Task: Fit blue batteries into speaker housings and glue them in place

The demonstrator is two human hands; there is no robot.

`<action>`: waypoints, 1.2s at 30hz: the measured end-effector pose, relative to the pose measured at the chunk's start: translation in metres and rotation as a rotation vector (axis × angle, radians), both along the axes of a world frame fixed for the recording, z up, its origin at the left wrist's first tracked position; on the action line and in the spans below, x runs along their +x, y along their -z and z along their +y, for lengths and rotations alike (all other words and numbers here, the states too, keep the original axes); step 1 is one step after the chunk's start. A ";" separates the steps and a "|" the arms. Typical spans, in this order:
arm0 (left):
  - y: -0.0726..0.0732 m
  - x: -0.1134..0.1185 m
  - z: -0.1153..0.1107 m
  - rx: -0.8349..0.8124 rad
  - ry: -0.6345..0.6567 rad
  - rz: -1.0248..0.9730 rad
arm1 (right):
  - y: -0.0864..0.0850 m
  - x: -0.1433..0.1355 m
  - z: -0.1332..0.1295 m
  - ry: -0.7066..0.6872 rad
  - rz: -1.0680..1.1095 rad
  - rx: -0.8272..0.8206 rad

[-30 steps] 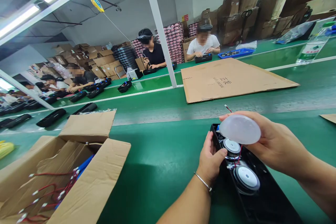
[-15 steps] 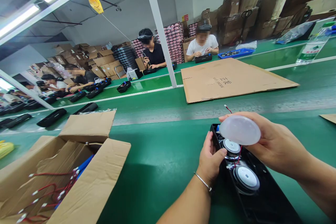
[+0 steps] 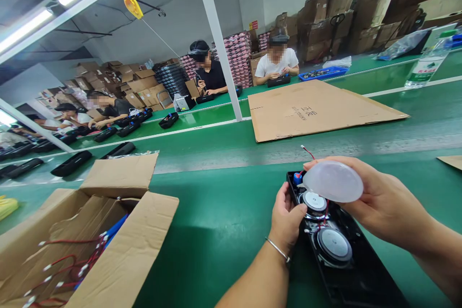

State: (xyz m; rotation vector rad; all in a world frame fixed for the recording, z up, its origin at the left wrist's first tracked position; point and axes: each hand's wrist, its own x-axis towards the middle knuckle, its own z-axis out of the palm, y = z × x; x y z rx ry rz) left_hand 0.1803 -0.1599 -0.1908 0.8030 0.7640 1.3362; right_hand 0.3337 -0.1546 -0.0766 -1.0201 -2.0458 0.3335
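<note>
On the near right of the smooth green surface [image 3: 216, 211], a person's left hand [image 3: 288, 219] pinches the left rim of a long, glossy black case [image 3: 364, 276], thumb on top and fingers along its outer wall. The right hand [image 3: 382, 195], its fingers partly hidden, curls around a frosted, translucent oval dome [image 3: 334, 182] above two round speakers [image 3: 335, 244] with pale discs. At left, an open box [image 3: 155, 231] of creased brown cardboard holds thin red wires [image 3: 70, 241].
</note>
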 end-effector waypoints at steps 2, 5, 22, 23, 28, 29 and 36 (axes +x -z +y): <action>0.001 0.001 0.001 -0.031 -0.025 -0.003 | 0.000 0.001 0.000 0.004 0.007 -0.015; 0.005 0.002 0.003 -0.076 -0.047 -0.015 | 0.000 0.002 0.000 0.001 0.022 -0.039; 0.004 0.002 0.004 -0.106 -0.085 -0.018 | 0.006 0.010 0.008 0.066 0.117 -0.079; 0.004 0.002 0.004 -0.109 -0.084 -0.018 | 0.006 0.010 0.008 0.069 0.126 -0.081; 0.006 0.001 0.004 -0.125 -0.070 -0.013 | 0.010 0.012 0.014 0.061 0.154 -0.090; 0.006 0.001 0.004 -0.123 -0.070 -0.013 | 0.011 0.012 0.014 0.060 0.157 -0.093; 0.004 0.001 0.004 -0.108 -0.081 0.007 | 0.005 0.010 0.009 0.036 0.216 -0.141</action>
